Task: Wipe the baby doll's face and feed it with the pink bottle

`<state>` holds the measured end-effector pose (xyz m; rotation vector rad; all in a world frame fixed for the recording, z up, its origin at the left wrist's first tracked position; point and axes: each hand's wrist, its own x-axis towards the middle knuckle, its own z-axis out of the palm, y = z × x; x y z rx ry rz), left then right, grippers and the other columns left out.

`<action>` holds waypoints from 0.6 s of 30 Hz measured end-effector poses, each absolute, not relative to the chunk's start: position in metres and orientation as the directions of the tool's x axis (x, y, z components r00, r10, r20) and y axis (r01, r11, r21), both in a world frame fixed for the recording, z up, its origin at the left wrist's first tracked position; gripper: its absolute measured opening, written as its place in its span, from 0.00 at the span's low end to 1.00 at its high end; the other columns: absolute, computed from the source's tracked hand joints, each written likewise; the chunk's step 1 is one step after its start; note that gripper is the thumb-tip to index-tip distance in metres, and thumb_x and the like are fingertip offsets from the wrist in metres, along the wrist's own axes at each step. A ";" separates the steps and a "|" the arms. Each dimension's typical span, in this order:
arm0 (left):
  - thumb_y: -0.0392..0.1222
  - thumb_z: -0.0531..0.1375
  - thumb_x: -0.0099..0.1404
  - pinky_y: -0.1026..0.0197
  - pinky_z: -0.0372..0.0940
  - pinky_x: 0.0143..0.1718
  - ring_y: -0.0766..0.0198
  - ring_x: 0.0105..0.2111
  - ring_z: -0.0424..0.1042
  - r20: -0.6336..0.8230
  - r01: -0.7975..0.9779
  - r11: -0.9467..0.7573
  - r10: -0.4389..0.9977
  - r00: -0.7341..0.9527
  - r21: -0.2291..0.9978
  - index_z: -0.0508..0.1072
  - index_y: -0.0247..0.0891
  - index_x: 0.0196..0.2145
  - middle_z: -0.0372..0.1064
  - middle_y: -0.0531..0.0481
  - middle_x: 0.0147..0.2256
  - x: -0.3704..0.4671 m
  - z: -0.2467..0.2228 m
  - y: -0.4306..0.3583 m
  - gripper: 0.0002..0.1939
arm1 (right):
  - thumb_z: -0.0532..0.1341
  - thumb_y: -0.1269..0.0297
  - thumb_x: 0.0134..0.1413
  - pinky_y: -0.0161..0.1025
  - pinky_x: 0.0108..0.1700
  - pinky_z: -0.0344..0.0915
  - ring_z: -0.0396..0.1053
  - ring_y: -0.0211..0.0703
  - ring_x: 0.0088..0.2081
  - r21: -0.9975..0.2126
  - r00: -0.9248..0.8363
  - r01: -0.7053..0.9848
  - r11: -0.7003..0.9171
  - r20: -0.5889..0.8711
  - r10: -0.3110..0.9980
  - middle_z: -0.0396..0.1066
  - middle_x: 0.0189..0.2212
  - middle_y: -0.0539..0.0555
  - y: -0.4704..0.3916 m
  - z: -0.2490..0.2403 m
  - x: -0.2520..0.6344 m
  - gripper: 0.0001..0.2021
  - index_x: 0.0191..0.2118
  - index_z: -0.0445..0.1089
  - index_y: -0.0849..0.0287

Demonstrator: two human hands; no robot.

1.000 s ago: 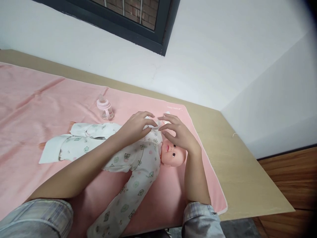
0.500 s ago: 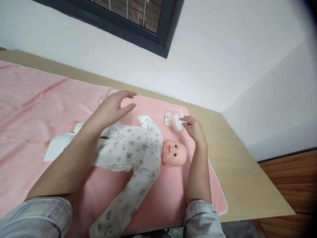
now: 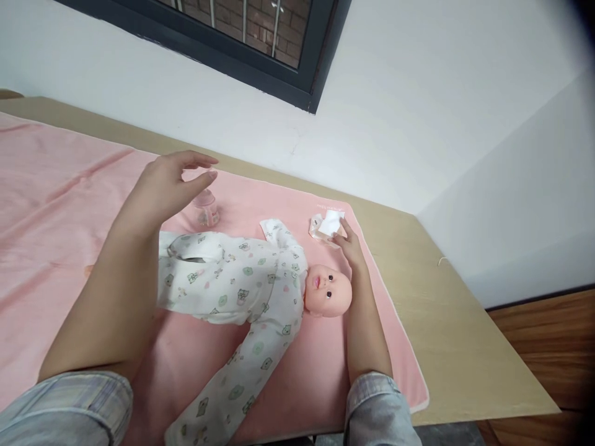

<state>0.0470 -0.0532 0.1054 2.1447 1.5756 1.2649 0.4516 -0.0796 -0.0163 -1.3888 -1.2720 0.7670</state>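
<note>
**Status: doll (image 3: 328, 297) looks mostly dressed, R hand (image 3: 344, 240) at white sheet (image 3: 330, 222)**

All places from the doll, which lies face up on the pink blanket (image 3: 316, 371). From my end, its printed outfit (image 3: 237, 279) covers the torso and what I can see of the legs; my L forearm (image 3: 106, 297) hides most of the feet end, so can't confirm how the bottoms sit. Dark gap btwn the legs: fold or opening, can't tell. Near sleeve (image 3: 251, 365) runs out long on the doll's near side, far sleeve (image 3: 279, 234) lies short on its far side; no doll hands visible. So dressing is mostly done IMO, ends unchecked.

White sheet is on the doll's far side, up past the shoulder, lying over a crumpled wrapper (image 3: 316, 224). Looks unpacked; used or not, can't say. My R fingers are at its edge, thumb & fingertip apart; real grip vs just resting, can't tell. I'd call the sheet + wrapper the unfinished bit.

My L hand (image 3: 171, 179) is loose, fingers gently curved, thumb apart, nothing in it AFAICT. It hangs off the doll's far side, leg end, partly covering the bottle (image 3: 207, 212). Bottle's on the far side too, abt level w/ the hips; nothing looks begun there.
</note>
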 end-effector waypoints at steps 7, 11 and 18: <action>0.49 0.56 0.68 0.56 0.62 0.54 0.60 0.50 0.70 0.499 0.720 -0.381 0.865 0.056 0.580 0.74 0.40 0.51 0.73 0.51 0.49 0.044 0.103 -0.048 0.18 | 0.64 0.54 0.46 0.44 0.44 0.74 0.73 0.39 0.37 -0.965 0.305 0.253 0.068 0.147 0.941 0.38 0.71 0.58 -0.079 -0.025 0.455 0.36 0.64 0.61 0.52; 0.50 0.57 0.68 0.54 0.63 0.53 0.58 0.50 0.70 0.481 0.735 -0.348 0.876 0.034 0.583 0.73 0.40 0.51 0.73 0.49 0.49 0.035 0.097 -0.038 0.18 | 0.57 0.59 0.50 0.40 0.37 0.71 0.70 0.37 0.32 -0.932 0.422 0.317 0.178 0.307 0.853 0.61 0.61 0.63 -0.075 -0.034 0.465 0.25 0.55 0.69 0.61; 0.51 0.67 0.57 0.46 0.64 0.49 0.48 0.48 0.68 0.220 0.833 -0.113 0.976 -0.010 0.541 0.60 0.38 0.63 0.66 0.39 0.54 0.004 0.068 0.003 0.40 | 0.49 0.66 0.49 0.47 0.57 0.60 0.67 0.47 0.48 -0.730 0.597 0.679 0.078 0.611 0.520 0.72 0.43 0.59 -0.083 -0.056 0.484 0.16 0.39 0.72 0.62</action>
